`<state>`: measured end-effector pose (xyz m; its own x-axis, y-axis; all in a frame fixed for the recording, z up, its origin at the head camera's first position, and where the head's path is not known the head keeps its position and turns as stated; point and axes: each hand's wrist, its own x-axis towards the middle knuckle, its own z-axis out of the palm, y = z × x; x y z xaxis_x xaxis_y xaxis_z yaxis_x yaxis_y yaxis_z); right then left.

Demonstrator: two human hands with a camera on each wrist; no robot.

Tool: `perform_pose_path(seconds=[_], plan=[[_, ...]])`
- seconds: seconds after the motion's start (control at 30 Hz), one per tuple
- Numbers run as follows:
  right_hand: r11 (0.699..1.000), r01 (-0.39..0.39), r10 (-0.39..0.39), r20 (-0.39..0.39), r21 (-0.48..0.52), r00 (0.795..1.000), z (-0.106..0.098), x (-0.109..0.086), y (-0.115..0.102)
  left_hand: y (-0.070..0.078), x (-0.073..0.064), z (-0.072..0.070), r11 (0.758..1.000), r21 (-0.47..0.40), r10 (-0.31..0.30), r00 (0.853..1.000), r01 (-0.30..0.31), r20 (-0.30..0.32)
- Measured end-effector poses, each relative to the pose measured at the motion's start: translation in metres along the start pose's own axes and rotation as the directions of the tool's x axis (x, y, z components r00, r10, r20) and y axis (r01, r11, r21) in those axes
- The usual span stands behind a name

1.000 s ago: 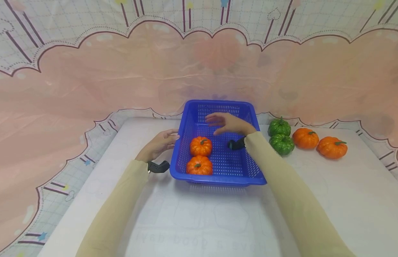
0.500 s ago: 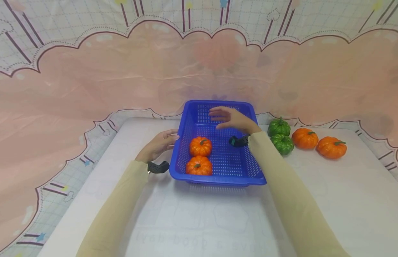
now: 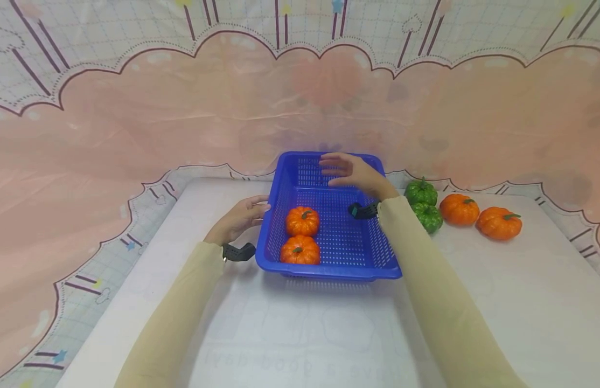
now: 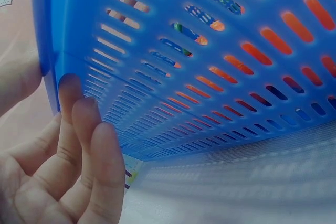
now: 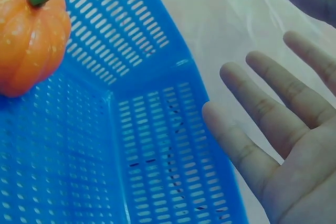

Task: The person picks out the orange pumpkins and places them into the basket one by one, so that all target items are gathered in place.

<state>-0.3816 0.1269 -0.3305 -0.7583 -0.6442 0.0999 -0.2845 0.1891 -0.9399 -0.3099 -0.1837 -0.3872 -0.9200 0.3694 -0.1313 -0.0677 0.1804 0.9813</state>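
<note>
A blue plastic basket [image 3: 346, 273] stands on the white table with two small orange pumpkins [image 3: 302, 221] along its left side. My left hand [image 3: 238, 218] holds the basket's left rim, its thumb [image 4: 20, 85] at the rim's edge and its fingers [image 4: 107, 156] below, against the slotted outer wall. My right hand [image 3: 355, 173] hovers over the far right part of the basket with fingers spread and nothing in it. In the right wrist view its palm faces the camera near the basket's rim, apart from the nearby pumpkin [image 5: 34, 35].
Right of the basket lie two green pumpkins [image 3: 421, 192], one partly behind the right sleeve. Farther right are two more orange pumpkins [image 3: 500, 223]. A patterned pink and white cloth [image 3: 183, 124] rises behind the table [image 3: 290, 328].
My right hand has drifted up and to the right over the basket, toward its far end. The left hand, the basket and the pumpkins have stayed in place.
</note>
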Motion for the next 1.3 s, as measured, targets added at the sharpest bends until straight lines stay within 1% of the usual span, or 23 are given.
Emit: perform_pose_path(seconds=[0.27, 0.6, 0.77, 1.0, 1.2, 1.3], plan=[[1.000, -0.005, 0.005, 0.010, 0.021, 1.000, -0.009, 0.000, -0.002, -0.001, 0.001, -0.001, 1.000, 0.012, -0.014, 1.000, 0.014, -0.005], [1.000, -0.019, 0.019, 0.016, -0.001, 1.000, -0.014, -0.007, -0.010, 0.000, 0.001, -0.001, 1.000, 0.015, -0.014, 1.000, 0.014, -0.005], [0.998, -0.018, 0.019, 0.020, -0.068, 1.000, -0.017, -0.012, -0.017, 0.001, 0.000, -0.002, 1.000, 0.018, -0.020, 1.000, 0.020, -0.003], [0.988, -0.017, 0.022, 0.034, -0.153, 0.999, -0.023, -0.020, -0.020, 0.003, -0.001, -0.002, 0.999, 0.030, -0.029, 1.000, 0.029, 0.006], [0.979, -0.018, 0.025, 0.031, -0.201, 0.999, -0.025, -0.031, -0.025, 0.002, -0.001, -0.003, 0.999, 0.027, -0.021, 0.999, 0.021, 0.025], [0.979, -0.026, 0.032, 0.028, -0.202, 0.999, -0.027, -0.035, -0.026, 0.003, -0.001, -0.003, 0.999, 0.022, -0.028, 0.999, 0.027, 0.026]])
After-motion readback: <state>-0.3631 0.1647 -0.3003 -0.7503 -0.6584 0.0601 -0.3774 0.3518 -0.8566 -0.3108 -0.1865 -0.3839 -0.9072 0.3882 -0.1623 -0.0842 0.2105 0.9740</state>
